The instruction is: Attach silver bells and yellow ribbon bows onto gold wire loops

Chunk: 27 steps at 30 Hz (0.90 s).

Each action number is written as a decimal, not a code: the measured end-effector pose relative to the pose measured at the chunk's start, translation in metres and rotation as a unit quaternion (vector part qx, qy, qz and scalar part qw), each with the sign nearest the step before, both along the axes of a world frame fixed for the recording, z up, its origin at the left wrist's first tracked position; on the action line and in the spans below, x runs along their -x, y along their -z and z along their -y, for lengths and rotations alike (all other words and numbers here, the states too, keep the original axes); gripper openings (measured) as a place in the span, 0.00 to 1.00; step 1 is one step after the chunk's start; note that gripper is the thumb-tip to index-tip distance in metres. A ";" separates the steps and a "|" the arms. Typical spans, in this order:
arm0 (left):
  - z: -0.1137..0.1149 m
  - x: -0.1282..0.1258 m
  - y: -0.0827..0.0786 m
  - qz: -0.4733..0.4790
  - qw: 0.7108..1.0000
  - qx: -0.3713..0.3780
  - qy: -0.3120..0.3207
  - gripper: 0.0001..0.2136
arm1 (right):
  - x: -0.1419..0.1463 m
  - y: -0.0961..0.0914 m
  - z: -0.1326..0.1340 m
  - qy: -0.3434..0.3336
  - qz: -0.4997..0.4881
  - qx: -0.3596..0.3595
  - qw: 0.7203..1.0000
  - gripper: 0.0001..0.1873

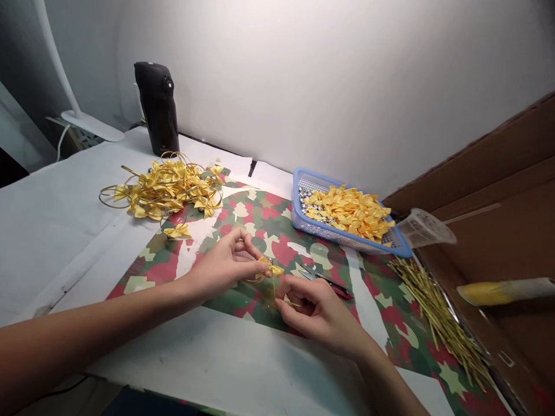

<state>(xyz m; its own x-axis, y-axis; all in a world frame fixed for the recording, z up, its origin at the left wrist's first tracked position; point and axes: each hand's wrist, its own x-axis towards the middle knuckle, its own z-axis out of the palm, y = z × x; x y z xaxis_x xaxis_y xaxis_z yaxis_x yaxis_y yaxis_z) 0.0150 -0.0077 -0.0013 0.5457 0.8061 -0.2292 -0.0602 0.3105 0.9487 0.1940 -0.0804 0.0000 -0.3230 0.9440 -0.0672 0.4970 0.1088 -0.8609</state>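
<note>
My left hand [232, 260] pinches a small yellow ribbon bow [276, 270] between thumb and fingers, above the patterned sheet. A silver bead seems to sit at the bow's top. From the bow a thin gold cord [274, 288] runs down to my right hand [318, 312], whose thumb and forefinger are closed on it. Just behind my right hand lie dark-handled scissors [342, 289], partly hidden by it. Left of my left hand, a single yellow bow with a cord loop [177, 231] rests on the sheet.
A pile of yellow bows with gold loops [173, 188] lies back left, before a black bottle [160, 110]. A blue basket [347, 236] holds yellow bows and silver beads. Beside it are a clear plastic cup [427, 228] and a bundle of gold cords [442, 318]. Cardboard [498, 185] borders the right.
</note>
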 end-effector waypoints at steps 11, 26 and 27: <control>0.001 -0.002 0.004 0.058 0.998 -0.011 0.011 0.16 | 0.006 0.002 0.004 -0.014 -0.068 0.030 0.997 0.10; 0.003 -0.002 0.002 0.054 0.998 -0.032 0.032 0.15 | 0.007 0.004 0.003 -0.029 -0.016 0.029 0.999 0.09; 0.003 -0.002 0.003 0.052 0.997 -0.033 0.034 0.15 | 0.008 0.005 0.003 -0.031 -0.013 0.028 0.999 0.09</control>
